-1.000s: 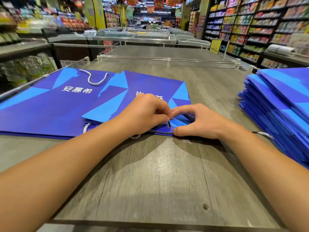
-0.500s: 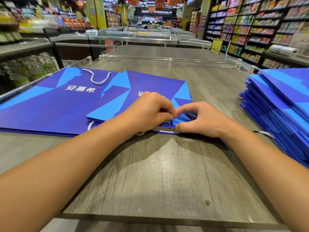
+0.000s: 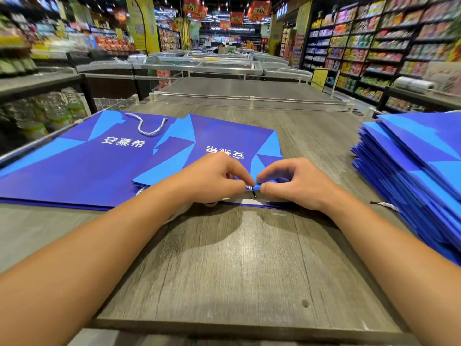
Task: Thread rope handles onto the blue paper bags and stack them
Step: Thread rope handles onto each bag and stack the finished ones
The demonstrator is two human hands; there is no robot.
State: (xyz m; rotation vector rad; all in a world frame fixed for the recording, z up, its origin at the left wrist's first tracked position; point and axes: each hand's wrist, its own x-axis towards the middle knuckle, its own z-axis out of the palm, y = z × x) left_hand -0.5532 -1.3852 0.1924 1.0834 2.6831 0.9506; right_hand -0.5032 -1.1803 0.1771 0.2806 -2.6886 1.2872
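Pinching a white rope (image 3: pixel 250 188) between them, both hands (image 3: pixel 254 182) meet at the near edge of a blue bag (image 3: pixel 224 138).

bare table (image 3: pixel 224 265) near side, bag stack (image 3: pixel 411 176) blocking right, perhaps rail (image 3: pixel 252 99) beyond

Site was a supermarket. Tall shelves (image 3: pixel 369 43) along the right wall held rows of packaged goods. Glass-topped chest freezers (image 3: pixel 199 64) ran down the middle aisle. Red promotional banners (image 3: pixel 237 17) hung from the ceiling. Bottled drinks (image 3: pixel 50 111) stood on a low rack at left. The worktop (image 3: pixel 224 258) was grey wood-grain display staging.
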